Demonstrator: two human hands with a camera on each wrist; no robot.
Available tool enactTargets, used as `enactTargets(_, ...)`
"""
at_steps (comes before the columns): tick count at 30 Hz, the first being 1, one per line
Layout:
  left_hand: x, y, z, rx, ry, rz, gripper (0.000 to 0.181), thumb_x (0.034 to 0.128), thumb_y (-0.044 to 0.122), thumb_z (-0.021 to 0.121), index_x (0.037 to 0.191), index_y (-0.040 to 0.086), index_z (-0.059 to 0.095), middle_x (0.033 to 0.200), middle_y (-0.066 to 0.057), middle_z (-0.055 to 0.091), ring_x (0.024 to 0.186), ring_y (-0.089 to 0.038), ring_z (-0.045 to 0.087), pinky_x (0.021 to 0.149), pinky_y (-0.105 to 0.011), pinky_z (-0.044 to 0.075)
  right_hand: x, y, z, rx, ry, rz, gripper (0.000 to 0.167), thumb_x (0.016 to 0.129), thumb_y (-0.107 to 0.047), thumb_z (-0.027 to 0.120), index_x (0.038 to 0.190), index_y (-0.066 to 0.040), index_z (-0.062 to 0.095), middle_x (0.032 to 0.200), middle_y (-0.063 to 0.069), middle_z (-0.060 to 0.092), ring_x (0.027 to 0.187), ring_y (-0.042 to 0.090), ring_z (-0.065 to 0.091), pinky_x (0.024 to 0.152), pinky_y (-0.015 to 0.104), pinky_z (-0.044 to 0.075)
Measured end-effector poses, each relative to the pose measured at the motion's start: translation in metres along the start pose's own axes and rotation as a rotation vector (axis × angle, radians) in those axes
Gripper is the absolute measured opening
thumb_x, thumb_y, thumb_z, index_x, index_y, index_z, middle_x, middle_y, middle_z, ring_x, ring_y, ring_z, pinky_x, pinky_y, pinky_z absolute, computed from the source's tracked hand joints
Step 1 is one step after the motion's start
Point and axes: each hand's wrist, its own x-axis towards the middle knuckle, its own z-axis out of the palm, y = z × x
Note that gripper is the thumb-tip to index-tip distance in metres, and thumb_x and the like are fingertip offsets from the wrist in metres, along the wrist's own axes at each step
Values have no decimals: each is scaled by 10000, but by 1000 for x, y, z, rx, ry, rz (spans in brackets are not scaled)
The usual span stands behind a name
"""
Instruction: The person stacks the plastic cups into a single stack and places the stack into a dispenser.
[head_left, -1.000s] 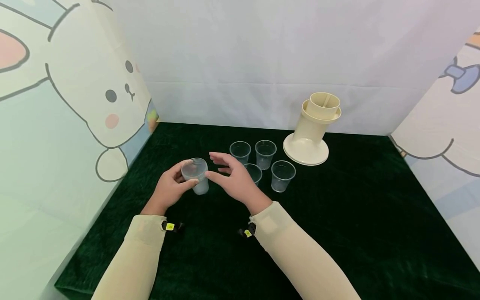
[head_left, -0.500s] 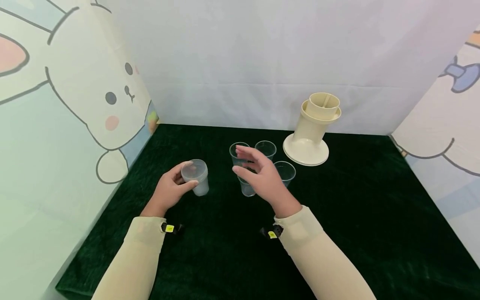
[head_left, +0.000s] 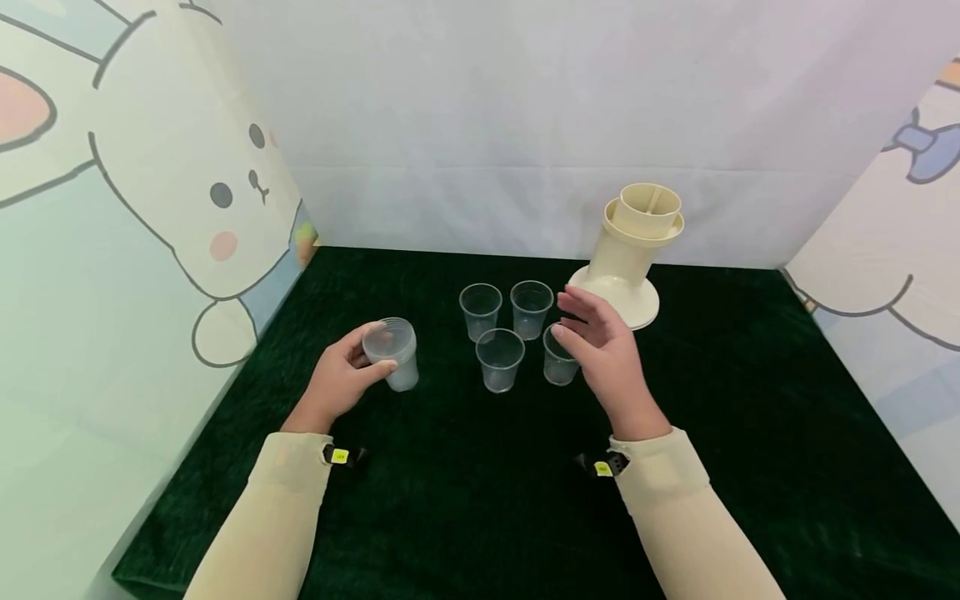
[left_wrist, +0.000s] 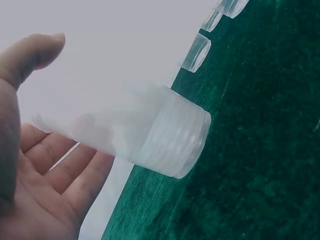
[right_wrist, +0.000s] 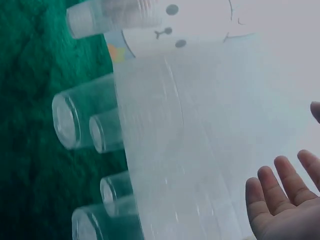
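My left hand (head_left: 347, 375) grips a stack of clear plastic cups (head_left: 402, 367) from the left, thumb on the near side and fingers behind. The stack is upright at the left of the table; its ridged base (left_wrist: 175, 137) shows in the left wrist view. Several single clear cups stand upright in the middle: front left (head_left: 499, 360), back left (head_left: 480, 310), back right (head_left: 531, 307) and front right (head_left: 558, 365). At the front right cup is my right hand (head_left: 611, 358), partly covering it. Its fingers (right_wrist: 287, 182) are loosely extended and hold nothing.
A cream cylindrical stand (head_left: 622, 258) with a round base is at the back right, beyond my right hand. Dark green cloth (head_left: 750, 433) covers the table. A white curtain (head_left: 450, 125) hangs behind, with cartoon-printed panels (head_left: 150, 275) on both sides.
My right hand has moved right, from beside the stack, past the front left cup, to the front right cup. The left hand and the stack have stayed in place.
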Motion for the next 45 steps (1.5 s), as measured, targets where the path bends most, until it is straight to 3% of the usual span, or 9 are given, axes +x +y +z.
enactTargets(3, 1, 0, 1, -1, -3, -5, 692, 956, 385, 758, 1541, 170, 458, 1451, -83, 537, 1298, -261, 574, 1060, -441, 484, -1, 3, -11, 7, 50, 2, 540, 985, -102, 707, 1488, -79, 509, 1464, 120, 542, 1373, 279, 490, 1122, 421, 422)
enactTargets(8, 3, 0, 2, -13, -6, -7, 679, 958, 366, 760, 1537, 171, 464, 1452, -88, 539, 1299, -263, 571, 1075, -471, 467, 1, 5, -27, -64, 100, 17, 586, 971, -117, 732, 1506, -113, 493, 1485, 116, 520, 1390, 262, 462, 1152, 506, 358)
enactTargets(13, 3, -2, 1, -18, -4, -11, 689, 954, 385, 762, 1539, 179, 463, 1452, -79, 545, 1300, -254, 571, 1070, -431, 476, 3, 10, -31, -151, 107, 24, 644, 952, -153, 761, 1524, -111, 467, 1515, 99, 500, 1410, 244, 443, 1166, 525, 331)
enactTargets(18, 0, -3, 0, -5, 14, -33, 706, 937, 433, 769, 1532, 198, 471, 1440, -52, 553, 1281, -231, 582, 1047, -398, 496, 4, 21, -31, -157, 100, 53, 661, 949, -142, 761, 1534, -111, 453, 1541, 72, 481, 1424, 233, 430, 1173, 514, 325)
enactTargets(23, -3, -1, -1, -6, 12, -27, 702, 941, 413, 769, 1535, 189, 468, 1439, -65, 557, 1279, -240, 586, 1021, -328, 507, 7, 33, -36, -145, 76, 105, 692, 945, -139, 764, 1549, -109, 427, 1555, 83, 461, 1436, 239, 414, 1182, 499, 315)
enactTargets(28, -2, 0, 0, -15, 9, -9, 684, 944, 396, 770, 1529, 195, 476, 1430, -52, 560, 1274, -232, 587, 987, -230, 497, 8, 43, -46, -191, -6, 180, 749, 945, -199, 774, 1577, -123, 379, 1580, 94, 422, 1456, 272, 382, 1188, 514, 302)
enactTargets(33, -2, -1, 2, -18, 6, -7, 677, 950, 378, 768, 1528, 182, 476, 1434, -73, 557, 1277, -249, 585, 983, -232, 496, 6, 53, -51, -207, -69, 225, 779, 950, -225, 772, 1594, -127, 345, 1601, 94, 396, 1465, 275, 366, 1187, 527, 306)
enactTargets(45, -1, 0, 0, -32, 4, 7, 670, 954, 358, 767, 1527, 165, 476, 1431, -84, 558, 1275, -260, 588, 981, -232, 499, 4, 72, -52, -145, -130, 260, 771, 945, -145, 769, 1588, -120, 345, 1586, 114, 423, 1467, 271, 370, 1192, 537, 283)
